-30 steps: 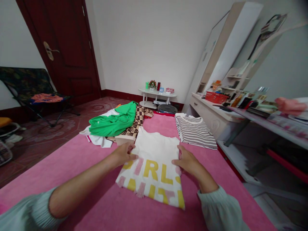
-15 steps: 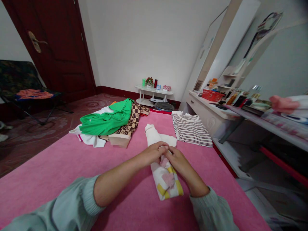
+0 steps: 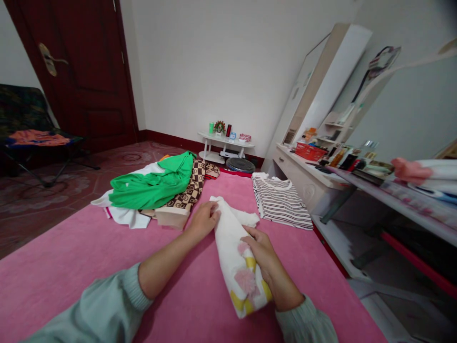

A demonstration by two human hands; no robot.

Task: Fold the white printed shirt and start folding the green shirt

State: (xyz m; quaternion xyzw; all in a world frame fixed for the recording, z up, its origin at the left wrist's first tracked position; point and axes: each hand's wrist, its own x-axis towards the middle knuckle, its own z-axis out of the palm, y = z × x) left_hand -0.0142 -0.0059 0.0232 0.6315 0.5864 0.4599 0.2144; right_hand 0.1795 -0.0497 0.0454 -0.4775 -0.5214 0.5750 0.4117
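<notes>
Before me on the bed lies a white garment (image 3: pixel 228 243), folded into a long strip, with yellow blocks and fluffy pink pom-poms toward its near end. A white flap sticks out to the right at its far end. My left hand (image 3: pixel 204 220) pinches the far left edge of the garment between thumb and fingers. My right hand (image 3: pixel 262 247) grips its right side near the middle, thumb on top and fingers partly hidden. A folded black-and-white striped shirt (image 3: pixel 285 202) lies beyond on the right.
A loose heap with a green shirt (image 3: pixel 153 183) and brown checked clothing (image 3: pixel 191 188) lies on the pink bed cover (image 3: pixel 171 295) to the left. A dressing table (image 3: pixel 303 164) with a red basket (image 3: pixel 310 151) stands along the right. A low white table (image 3: pixel 226 139) is by the wall.
My hands have parted from the middle of the garment. The left moved to its far left edge, the right a little nearer along its right side. The far end now looks spread wider.
</notes>
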